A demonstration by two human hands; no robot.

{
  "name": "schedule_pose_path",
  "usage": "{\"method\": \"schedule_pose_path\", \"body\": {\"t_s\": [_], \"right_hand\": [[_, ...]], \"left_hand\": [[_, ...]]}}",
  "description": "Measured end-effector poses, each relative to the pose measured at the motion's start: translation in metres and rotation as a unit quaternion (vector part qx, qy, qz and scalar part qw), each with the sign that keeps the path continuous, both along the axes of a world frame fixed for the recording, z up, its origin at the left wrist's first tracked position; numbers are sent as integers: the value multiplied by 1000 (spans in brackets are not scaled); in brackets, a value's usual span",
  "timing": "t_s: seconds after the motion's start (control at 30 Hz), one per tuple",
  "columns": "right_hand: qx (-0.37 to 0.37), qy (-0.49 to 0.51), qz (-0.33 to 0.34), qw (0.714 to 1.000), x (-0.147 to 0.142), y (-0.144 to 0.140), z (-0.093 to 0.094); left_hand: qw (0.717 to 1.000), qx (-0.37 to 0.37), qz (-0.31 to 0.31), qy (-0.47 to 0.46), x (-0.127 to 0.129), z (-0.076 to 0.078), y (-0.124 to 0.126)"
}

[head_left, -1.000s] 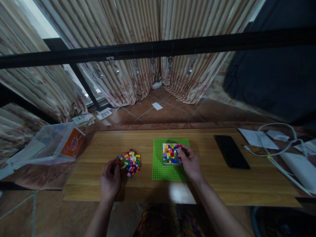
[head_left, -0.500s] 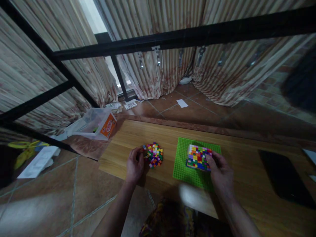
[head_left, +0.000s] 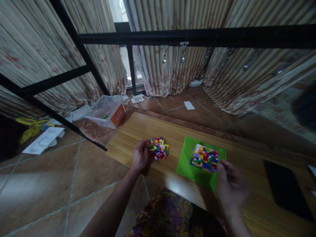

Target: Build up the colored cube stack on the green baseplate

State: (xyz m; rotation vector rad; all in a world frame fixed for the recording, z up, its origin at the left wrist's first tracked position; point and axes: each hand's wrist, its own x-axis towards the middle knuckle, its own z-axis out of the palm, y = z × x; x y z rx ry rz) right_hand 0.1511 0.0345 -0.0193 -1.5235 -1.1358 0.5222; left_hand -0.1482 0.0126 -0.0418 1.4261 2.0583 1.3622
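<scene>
1. Head view, count: one loose heap of small multicoloured plastic bricks (head_left: 159, 148), one flat green studded plastic baseplate (head_left: 189, 164), one square block of multicoloured bricks built on the baseplate (head_left: 204, 158). Two hands in frame, both yours.
2. Your left hand (head_left: 140, 159) rests on the wooden tabletop (head_left: 133, 131), with its fingertips touching the left edge of the heap. Fingers curl loosely; you cannot tell whether they pinch a brick.
3. Your right hand (head_left: 230, 187) is blurred, just off the block's near right corner, over the baseplate's right edge. Fingers look partly curled; its grip cannot be told.
4. Materials: the tabletop is pale wood grain, smooth and rectangular; the bricks are tiny hard cubes; the baseplate is a thin square.
5. One dark flat rectangular slab (head_left: 286, 189) lies on the table at far right, well apart from the baseplate.
6. One clear plastic tub with an orange label (head_left: 108, 112) sits beyond the table's left corner.
7. Open room: bare wood lies between heap and baseplate. The table's near edge runs just below your left hand.
</scene>
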Motion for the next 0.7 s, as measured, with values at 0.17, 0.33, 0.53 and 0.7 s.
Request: {"method": "schedule_pose_path", "body": {"t_s": [0.17,0.33,0.53,0.7], "right_hand": [[4,-102,307,946,-61,-34,3],[-32,-210,382,899,-115,-33,-9],[-41,-288,384,876,-136,-20,-17],[-40,-326,372,868,-145,-17,-16]], "left_hand": [[1000,1,-5,-5,0,1,0],[1000,5,-3,-7,-1,-1,0],[1000,-3,-9,-14,0,-1,-1],[1000,-1,-7,-15,0,0,-1]]}}
